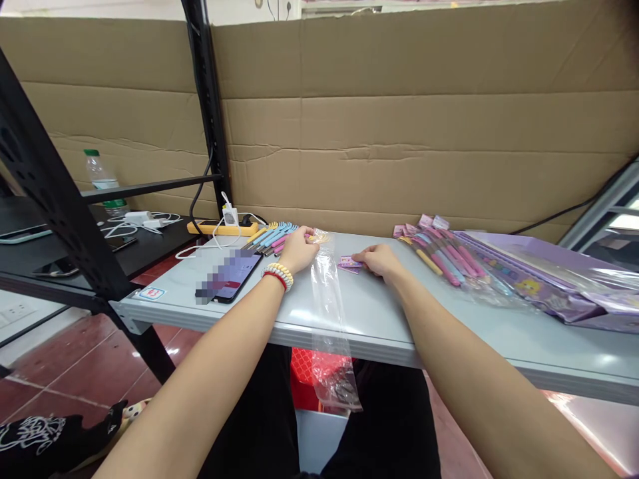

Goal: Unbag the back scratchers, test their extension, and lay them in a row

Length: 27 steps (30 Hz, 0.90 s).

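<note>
My left hand (298, 251), with a beaded bracelet on the wrist, pinches the top of a long clear plastic sleeve (327, 286). The sleeve hangs over the table's front edge toward my lap. Something yellowish shows by those fingertips, too small to make out. My right hand (378, 259) has its fingers closed on the edge of small purple printed cards (350, 262) lying on the table. Beside my left hand lie several slim yellow, blue and pink pen-like sticks (269, 238) with curved tips. To the right rest similar wrapped sticks (444, 253) with pink cards at their tops.
A phone (232, 275) lies on the grey table (284, 316) left of my hand. Behind it sit a yellow power strip (210, 229) and a white charger (230, 215). Purple packaging (559, 276) fills the right side. A black shelf post (207, 100) rises at left; cardboard (424, 133) stands behind.
</note>
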Available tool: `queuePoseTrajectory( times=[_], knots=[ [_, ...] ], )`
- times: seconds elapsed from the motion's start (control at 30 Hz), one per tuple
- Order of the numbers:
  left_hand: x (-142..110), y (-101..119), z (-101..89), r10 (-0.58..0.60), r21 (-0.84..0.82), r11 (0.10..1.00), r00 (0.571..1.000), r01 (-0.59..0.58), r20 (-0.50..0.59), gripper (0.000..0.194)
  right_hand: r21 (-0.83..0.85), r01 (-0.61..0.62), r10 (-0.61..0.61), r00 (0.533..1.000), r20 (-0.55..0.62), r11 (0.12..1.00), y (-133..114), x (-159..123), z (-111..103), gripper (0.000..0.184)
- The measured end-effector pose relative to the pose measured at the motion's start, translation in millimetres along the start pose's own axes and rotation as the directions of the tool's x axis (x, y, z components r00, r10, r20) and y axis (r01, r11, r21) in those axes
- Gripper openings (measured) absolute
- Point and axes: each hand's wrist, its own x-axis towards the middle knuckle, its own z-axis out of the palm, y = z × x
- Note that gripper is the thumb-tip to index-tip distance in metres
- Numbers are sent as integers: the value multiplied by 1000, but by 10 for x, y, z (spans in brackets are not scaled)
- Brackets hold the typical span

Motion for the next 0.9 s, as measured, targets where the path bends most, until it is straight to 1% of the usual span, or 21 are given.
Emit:
queuePoseTrajectory(
  times=[0.07, 0.2, 0.27, 0.37, 0.47, 0.57, 0.63, 0.7, 0.8, 0.83, 0.9],
  knots=[
    [-4, -1, 2, 17, 7, 1000, 1000, -17, 7, 34, 18, 3, -3, 1000, 8, 1000, -1, -6, 2, 30],
    [-3, -12, 5, 33, 37, 999, 999, -33, 9, 32, 146, 7, -13, 999, 44, 989, 12, -2, 7, 30],
    [1, -20, 8, 42, 46, 998, 999, -43, 10, 31, 166, 2, -11, 999, 52, 986, 16, -1, 8, 29],
    [8, -31, 14, 64, 43, 997, 998, -64, 10, 31, 113, 3, -9, 999, 51, 994, 8, -9, 4, 26],
    [11, -30, 19, 72, 50, 996, 997, -73, 7, 31, 13, -6, 6, 999, 37, 1000, -20, -32, -7, 21],
    [5, -19, 20, 71, 59, 996, 998, -71, 3, 31, -124, 2, -9, 998, -54, 992, -54, -66, -20, 20],
    [0, -13, 20, 66, 47, 997, 998, -66, -3, 31, -187, 39, -60, 992, -108, 982, -65, -86, -24, 25],
    [-4, -9, 20, 65, 28, 998, 998, -64, -11, 31, -197, 123, -138, 988, -69, 973, -57, -97, -19, 36],
    [-7, -9, 21, 69, 18, 997, 998, -69, -10, 30, -203, 267, -257, 963, 77, 942, -22, -90, 3, 57],
    [-7, -10, 21, 72, 23, 997, 997, -72, -8, 30, -214, 303, -282, 951, 124, 929, -9, -83, 13, 61],
    [-6, -12, 22, 78, 37, 996, 997, -78, -2, 30, -232, 343, -304, 934, 185, 910, 11, -69, 29, 61]
  ],
)
